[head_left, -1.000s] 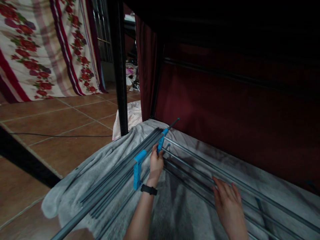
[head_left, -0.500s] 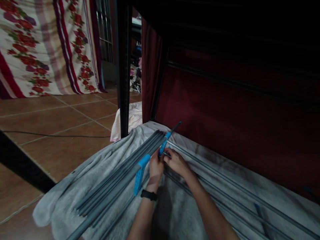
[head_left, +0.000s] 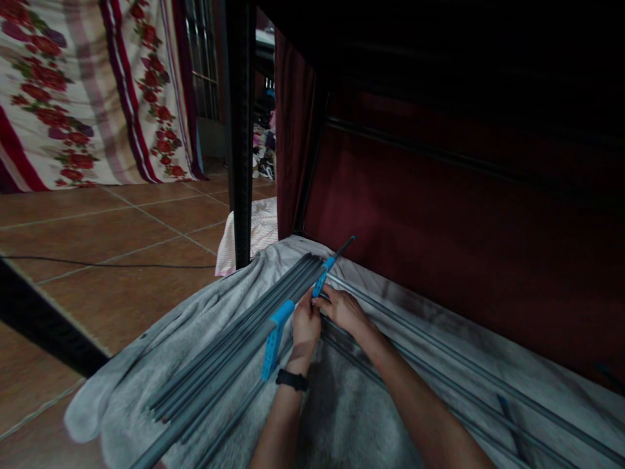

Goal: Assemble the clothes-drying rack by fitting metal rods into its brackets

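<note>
My left hand (head_left: 306, 322), with a dark band on its wrist, is closed around the lower part of the far blue plastic connector (head_left: 321, 280). Beside it, my right hand (head_left: 346, 311) pinches at that connector's lower end, its fingertips touching my left fingers. Whatever small part lies between the fingertips is hidden. The connector sits on a long grey tube (head_left: 254, 339). Nearer to me, a second blue connector (head_left: 272, 345) hangs down from the same tube, left of my left wrist.
Several loose grey tubes (head_left: 234, 339) lie bundled on the left of a grey blanket (head_left: 112, 397). More tubes (head_left: 439, 355) stretch to the right. Black frame posts (head_left: 241, 143) and a dark red panel (head_left: 415, 215) enclose this low space. A cable (head_left: 112, 264) crosses the tiled floor.
My right hand has shifted slightly left, its fingers now closer against my left hand at the far connector. The tubes and connectors have stayed nearly in place.
</note>
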`<action>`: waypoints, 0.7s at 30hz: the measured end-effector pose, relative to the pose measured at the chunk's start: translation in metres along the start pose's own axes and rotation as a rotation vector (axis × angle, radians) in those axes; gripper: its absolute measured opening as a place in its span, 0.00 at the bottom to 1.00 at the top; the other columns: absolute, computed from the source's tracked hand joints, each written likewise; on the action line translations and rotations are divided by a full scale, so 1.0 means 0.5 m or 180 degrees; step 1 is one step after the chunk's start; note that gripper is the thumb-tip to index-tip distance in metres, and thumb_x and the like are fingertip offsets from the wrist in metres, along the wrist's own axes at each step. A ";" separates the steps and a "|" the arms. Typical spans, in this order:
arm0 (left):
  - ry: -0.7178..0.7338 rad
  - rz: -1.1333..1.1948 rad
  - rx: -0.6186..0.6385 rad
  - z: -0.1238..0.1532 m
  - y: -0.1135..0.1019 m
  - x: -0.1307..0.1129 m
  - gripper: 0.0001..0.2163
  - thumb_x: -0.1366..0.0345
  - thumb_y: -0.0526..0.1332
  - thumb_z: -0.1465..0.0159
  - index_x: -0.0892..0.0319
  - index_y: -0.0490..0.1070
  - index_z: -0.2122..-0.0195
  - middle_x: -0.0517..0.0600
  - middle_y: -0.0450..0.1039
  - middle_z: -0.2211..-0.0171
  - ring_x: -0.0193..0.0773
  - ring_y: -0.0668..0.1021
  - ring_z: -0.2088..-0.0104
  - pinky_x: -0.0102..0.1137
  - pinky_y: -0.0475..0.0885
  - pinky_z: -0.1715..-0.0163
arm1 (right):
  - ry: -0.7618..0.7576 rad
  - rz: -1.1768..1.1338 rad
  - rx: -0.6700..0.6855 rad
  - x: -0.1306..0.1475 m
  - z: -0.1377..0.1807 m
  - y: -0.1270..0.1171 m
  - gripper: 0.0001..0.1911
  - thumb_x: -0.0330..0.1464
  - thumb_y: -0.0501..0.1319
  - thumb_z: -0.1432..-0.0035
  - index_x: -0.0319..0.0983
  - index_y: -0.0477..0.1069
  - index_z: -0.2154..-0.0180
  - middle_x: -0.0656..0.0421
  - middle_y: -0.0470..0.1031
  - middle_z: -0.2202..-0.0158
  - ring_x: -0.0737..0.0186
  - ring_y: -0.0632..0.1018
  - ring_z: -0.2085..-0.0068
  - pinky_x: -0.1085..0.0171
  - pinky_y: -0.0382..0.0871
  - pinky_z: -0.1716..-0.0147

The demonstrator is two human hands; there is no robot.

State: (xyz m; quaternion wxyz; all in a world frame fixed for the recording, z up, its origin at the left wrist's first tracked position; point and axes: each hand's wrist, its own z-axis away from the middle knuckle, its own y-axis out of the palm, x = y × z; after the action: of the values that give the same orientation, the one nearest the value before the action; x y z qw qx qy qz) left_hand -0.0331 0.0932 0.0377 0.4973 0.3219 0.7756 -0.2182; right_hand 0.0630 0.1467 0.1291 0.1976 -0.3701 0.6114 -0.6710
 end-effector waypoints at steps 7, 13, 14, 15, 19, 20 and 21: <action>-0.0080 -0.0038 -0.0024 0.003 0.003 -0.002 0.16 0.70 0.55 0.36 0.57 0.78 0.51 0.55 0.81 0.53 0.48 0.79 0.48 0.46 0.69 0.39 | 0.0136 0.0000 0.0052 0.001 0.001 -0.001 0.19 0.47 0.52 0.30 0.47 0.70 0.46 0.57 0.82 0.57 0.56 0.80 0.54 0.64 0.63 0.61; -0.0036 -0.0046 -0.0074 0.004 0.004 -0.005 0.15 0.70 0.55 0.36 0.55 0.77 0.52 0.54 0.81 0.55 0.47 0.79 0.47 0.46 0.68 0.38 | 0.0032 -0.0241 0.0036 -0.005 -0.008 -0.005 0.16 0.43 0.56 0.30 0.45 0.71 0.47 0.57 0.81 0.56 0.57 0.79 0.53 0.64 0.65 0.59; -0.0034 -0.0047 -0.0079 0.004 0.004 -0.005 0.15 0.70 0.55 0.36 0.55 0.77 0.52 0.54 0.81 0.55 0.47 0.79 0.47 0.46 0.68 0.38 | -0.0030 -0.0329 0.0044 -0.005 -0.009 -0.007 0.15 0.41 0.57 0.31 0.45 0.71 0.47 0.57 0.81 0.56 0.57 0.79 0.52 0.64 0.65 0.58; -0.0029 -0.0046 -0.0084 0.004 0.005 -0.006 0.15 0.70 0.55 0.36 0.55 0.77 0.52 0.54 0.81 0.55 0.47 0.79 0.46 0.46 0.68 0.38 | -0.0086 -0.0401 0.0060 -0.005 -0.009 -0.009 0.15 0.40 0.58 0.31 0.44 0.71 0.47 0.57 0.81 0.55 0.58 0.79 0.52 0.64 0.65 0.58; -0.0016 -0.0040 -0.0097 0.004 0.006 -0.004 0.16 0.71 0.55 0.37 0.56 0.77 0.52 0.54 0.80 0.52 0.48 0.78 0.45 0.46 0.67 0.37 | -0.0116 -0.0247 0.0127 0.001 -0.002 -0.019 0.16 0.42 0.55 0.29 0.44 0.70 0.45 0.56 0.81 0.55 0.57 0.79 0.53 0.64 0.65 0.58; -0.0025 -0.0046 -0.0095 0.004 0.006 -0.004 0.16 0.71 0.55 0.37 0.56 0.77 0.52 0.54 0.80 0.51 0.48 0.78 0.45 0.46 0.67 0.37 | -0.0094 -0.0146 0.0141 0.004 0.001 -0.021 0.17 0.43 0.53 0.29 0.44 0.70 0.45 0.56 0.81 0.55 0.57 0.79 0.54 0.64 0.64 0.58; -0.0040 -0.0056 -0.0097 0.004 0.006 -0.003 0.16 0.71 0.55 0.37 0.56 0.77 0.52 0.54 0.80 0.51 0.47 0.78 0.46 0.46 0.67 0.37 | -0.0069 -0.0061 0.0153 0.006 0.003 -0.022 0.18 0.44 0.52 0.28 0.44 0.70 0.45 0.56 0.81 0.55 0.57 0.79 0.54 0.63 0.64 0.58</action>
State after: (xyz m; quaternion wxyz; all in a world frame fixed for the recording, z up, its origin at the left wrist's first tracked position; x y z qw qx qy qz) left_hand -0.0293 0.0933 0.0384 0.5050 0.3060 0.7785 -0.2127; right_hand 0.0642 0.1454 0.1402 0.2066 -0.3784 0.5893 -0.6833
